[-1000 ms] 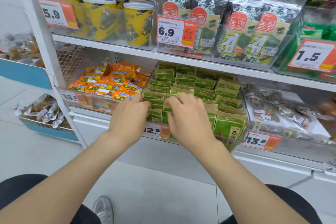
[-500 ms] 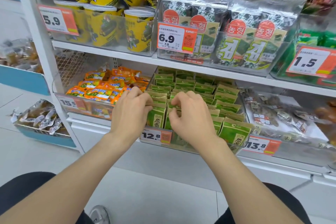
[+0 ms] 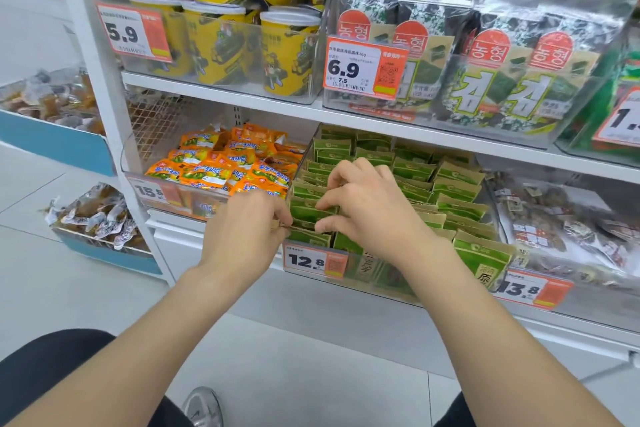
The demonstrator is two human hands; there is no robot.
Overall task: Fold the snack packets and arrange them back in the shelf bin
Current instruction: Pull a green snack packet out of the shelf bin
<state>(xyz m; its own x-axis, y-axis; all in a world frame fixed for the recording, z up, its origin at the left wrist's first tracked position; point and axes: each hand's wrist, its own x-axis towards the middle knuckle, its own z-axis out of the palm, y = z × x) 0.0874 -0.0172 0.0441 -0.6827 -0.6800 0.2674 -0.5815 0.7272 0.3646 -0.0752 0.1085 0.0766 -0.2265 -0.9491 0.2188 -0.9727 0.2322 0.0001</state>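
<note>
Since the earlier frame, the right hand's fingers had uncurled and reached left, and the left hand had sunk toward the bin's near-left corner. Heaped orange packets [image 3: 221, 170] lay in the neighbouring tray, just beside the left hand [image 3: 242, 236], whose curled thumb and fingers pinched the top edge of the front packet [image 3: 306, 237]. A price tag [image 3: 313, 260] hung on the clear bin [image 3: 374, 282] below it. The right hand [image 3: 374, 215] lay over the middle rows, fingers half-bent, tips on the packet tops; whether they gripped anything could not be told. The green packets [image 3: 457, 191] filled the bin in rows running near to far, standing on end and tilted back, folded tops up, broad faces toward the near side. The shelf board [image 3: 398, 130] above left a gap over the far rows. Bagged snacks [image 3: 571, 229] crowded the right side.
</note>
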